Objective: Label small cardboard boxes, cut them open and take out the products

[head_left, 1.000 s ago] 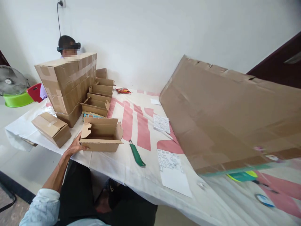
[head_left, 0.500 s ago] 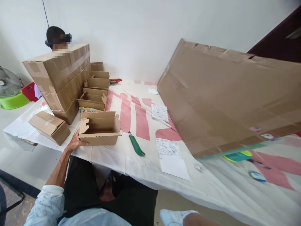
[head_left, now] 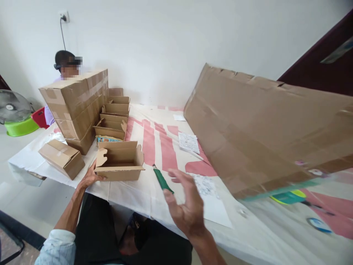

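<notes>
Head view: open carton [head_left: 120, 162] at near edge of worktop [head_left: 129, 194]; L grip [head_left: 89, 177] touches its left corner, closure I can't tell; R grip [head_left: 188, 207] empty, wide. Prob. light, stiff: best hold walls [head_left: 118, 175], not flaps [head_left: 101, 157].

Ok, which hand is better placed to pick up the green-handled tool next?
Probably the right hand: it's open, with its thumb by the near end of the green-handled tool. The left hand is at the left side of the open cardboard box, farther from the tool.

box [head_left: 118, 175] – matt cardboard | tool handle [head_left: 162, 180] – smooth plastic | tablecloth [head_left: 129, 192]: fabric
</notes>
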A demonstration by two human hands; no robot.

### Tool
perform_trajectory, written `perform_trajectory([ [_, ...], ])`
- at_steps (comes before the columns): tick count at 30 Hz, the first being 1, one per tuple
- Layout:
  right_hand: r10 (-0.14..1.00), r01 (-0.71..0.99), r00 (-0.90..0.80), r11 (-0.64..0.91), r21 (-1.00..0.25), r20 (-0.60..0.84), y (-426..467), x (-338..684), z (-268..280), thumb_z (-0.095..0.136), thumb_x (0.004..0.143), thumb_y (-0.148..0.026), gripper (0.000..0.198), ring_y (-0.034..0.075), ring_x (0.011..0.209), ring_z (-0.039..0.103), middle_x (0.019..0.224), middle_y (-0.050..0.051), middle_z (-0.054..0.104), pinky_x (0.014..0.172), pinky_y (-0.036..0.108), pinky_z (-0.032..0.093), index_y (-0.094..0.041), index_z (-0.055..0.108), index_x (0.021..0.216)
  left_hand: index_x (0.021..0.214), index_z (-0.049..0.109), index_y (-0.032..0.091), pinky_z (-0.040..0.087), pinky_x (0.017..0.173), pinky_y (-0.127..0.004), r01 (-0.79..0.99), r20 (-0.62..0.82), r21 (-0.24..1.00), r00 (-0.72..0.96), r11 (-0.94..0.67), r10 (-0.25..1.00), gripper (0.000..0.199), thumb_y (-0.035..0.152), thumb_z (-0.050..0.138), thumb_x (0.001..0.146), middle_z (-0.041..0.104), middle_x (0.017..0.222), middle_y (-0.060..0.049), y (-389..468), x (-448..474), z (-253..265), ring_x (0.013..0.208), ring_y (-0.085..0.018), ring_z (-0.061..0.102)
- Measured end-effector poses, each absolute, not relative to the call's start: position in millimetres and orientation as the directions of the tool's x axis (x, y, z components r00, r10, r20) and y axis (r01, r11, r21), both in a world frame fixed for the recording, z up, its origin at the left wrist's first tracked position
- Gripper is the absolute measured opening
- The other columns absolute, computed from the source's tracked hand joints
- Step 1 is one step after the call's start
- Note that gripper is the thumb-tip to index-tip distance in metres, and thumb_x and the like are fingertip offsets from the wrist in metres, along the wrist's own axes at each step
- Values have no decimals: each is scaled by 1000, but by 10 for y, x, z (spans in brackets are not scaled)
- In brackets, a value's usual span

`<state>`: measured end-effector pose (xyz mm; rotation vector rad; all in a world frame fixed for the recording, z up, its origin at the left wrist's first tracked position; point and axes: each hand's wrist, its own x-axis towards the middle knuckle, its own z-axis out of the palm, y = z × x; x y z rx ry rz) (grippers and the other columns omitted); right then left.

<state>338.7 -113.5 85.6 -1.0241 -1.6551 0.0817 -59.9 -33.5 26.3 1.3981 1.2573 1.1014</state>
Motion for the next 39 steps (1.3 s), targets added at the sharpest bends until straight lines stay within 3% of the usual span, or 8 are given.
perform_trajectory([
  [4,785,575,-84,541,-613,614,-811,3221,319,63,106,-44,47,30,114,74,133,15,72,99,51,66,-25,60,148,166,49,18,48,125,-54,187,39,981,89,-56,995,116,40,96,62,69,153,-15,-360,-577,301,145,-41,61],
  [9,910,541,-130,397,-741,392,-642,3199,-511,66,100,-49,65,30,113,77,145,18,69,96,50,67,-23,52,158,161,57,20,53,121,-52,223,21,974,110,-45,994,110,42,93,60,73,148,-13,-394,-561,397,141,-44,62],
  [15,899,599,-183,424,-679,399,-636,3188,-991,68,95,-49,65,37,129,72,144,19,72,111,57,61,-21,59,153,149,71,22,63,103,-56,281,-98,958,133,57,986,98,35,92,54,82,129,-11,-488,-635,390,125,-50,70],
  [19,883,615,-199,449,-648,424,-665,3071,-1005,62,99,-47,49,37,121,75,131,19,77,104,55,64,-21,68,140,146,73,24,66,95,-51,292,-89,955,98,57,991,94,28,91,54,84,120,-10,-529,-687,302,121,-48,73],
  [23,882,594,-208,457,-662,423,-543,2799,-819,54,104,-44,40,33,115,75,122,15,78,101,50,64,-23,71,133,143,74,22,62,109,-53,362,-3,932,20,-5,1000,87,29,89,58,83,122,-8,-416,-763,283,125,-46,71],
  [31,878,431,-246,479,-765,411,275,2083,-427,46,107,-44,56,25,97,73,142,17,68,89,40,63,-22,52,159,120,74,14,57,114,-58,435,145,900,-262,-17,954,51,31,77,72,78,122,-16,172,-971,351,126,-42,69],
  [34,884,443,-261,468,-765,389,508,1923,-408,48,104,-39,56,25,97,72,142,17,68,95,43,62,-21,53,157,122,70,15,61,108,-51,433,184,901,-338,-21,923,53,26,75,70,78,118,-13,383,-964,329,120,-37,71],
  [39,895,488,-281,444,-751,346,560,1926,-537,56,97,-31,55,27,103,72,141,16,69,103,47,59,-21,59,151,144,59,16,53,118,-51,440,210,898,-392,-18,896,71,24,74,75,73,135,-14,449,-860,148,132,-36,67],
])
